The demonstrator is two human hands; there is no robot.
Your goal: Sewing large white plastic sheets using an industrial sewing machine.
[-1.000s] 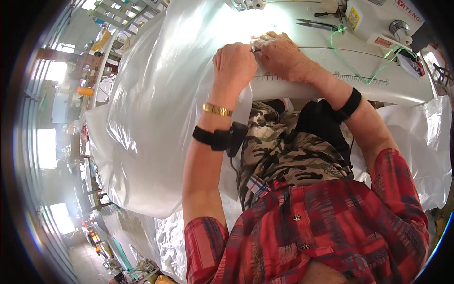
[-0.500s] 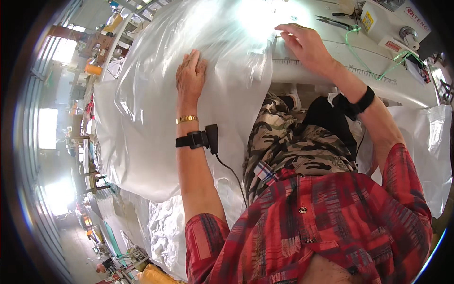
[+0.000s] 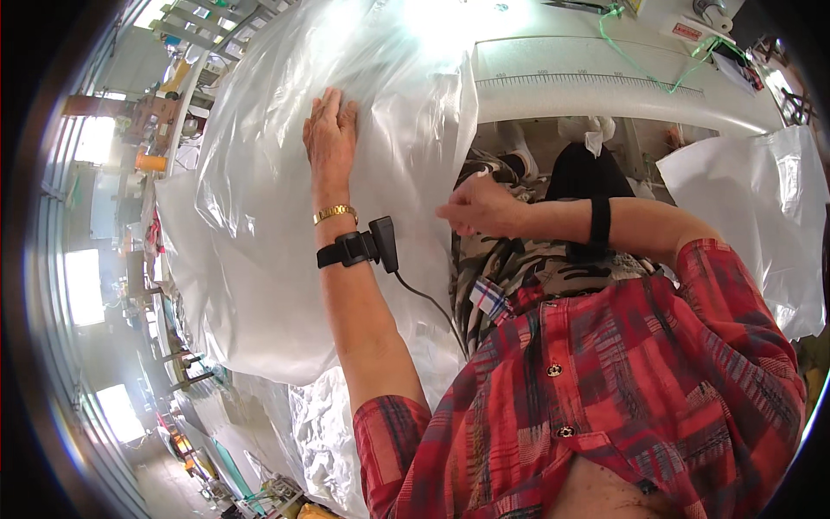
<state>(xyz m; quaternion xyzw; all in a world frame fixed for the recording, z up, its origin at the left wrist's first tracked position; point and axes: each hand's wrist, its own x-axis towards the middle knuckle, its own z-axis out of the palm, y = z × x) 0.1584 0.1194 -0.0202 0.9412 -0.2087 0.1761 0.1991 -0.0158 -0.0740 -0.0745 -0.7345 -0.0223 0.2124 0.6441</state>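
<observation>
A large translucent white plastic sheet spreads over the table's left part and hangs down beside my lap. My left hand lies flat on it, fingers stretched out and holding nothing. Over my lap, my right hand is closed, its fingers curled and reaching the sheet's right edge. What those fingers hold, if anything, is hidden. A strap with a small black device sits on my left forearm, its cable running toward my body.
A ruler scale runs along the white table's front edge. Green string trails across the tabletop at the right. Another white plastic sheet hangs at the right. Crumpled clear plastic lies at the lower left.
My right hand has come back from the bright spot on the table to above my lap at the sheet's edge, and its fingers have curled. My left hand stays flat on the sheet.
</observation>
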